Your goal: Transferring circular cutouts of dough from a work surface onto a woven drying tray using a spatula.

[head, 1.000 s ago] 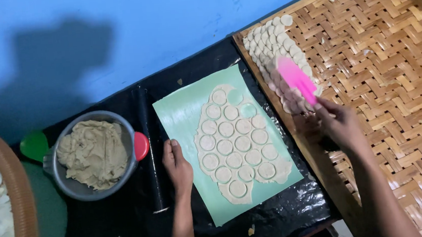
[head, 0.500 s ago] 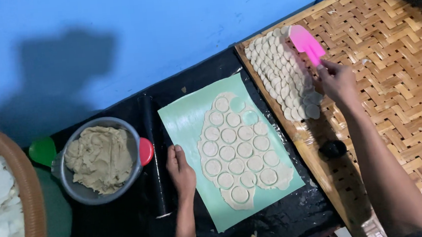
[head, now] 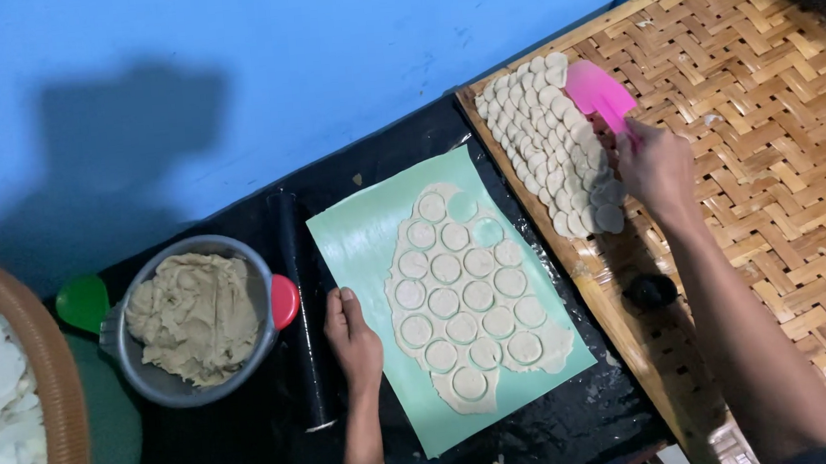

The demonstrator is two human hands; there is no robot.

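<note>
Two hands: left (head: 354, 337) flat on mat edge (head: 356, 256), right (head: 656, 166) gripping pink spatula (head: 598, 92) beside dough discs (head: 548, 143).

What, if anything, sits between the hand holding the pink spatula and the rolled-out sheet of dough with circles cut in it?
The right hand holds the pink spatula over the woven bamboo tray. Between it and the cut dough sheet lie the rows of small dough rounds and the tray's wooden rim; nothing tall stands there.

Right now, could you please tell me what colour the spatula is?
Pink. The spatula shows best in the head view.
</note>
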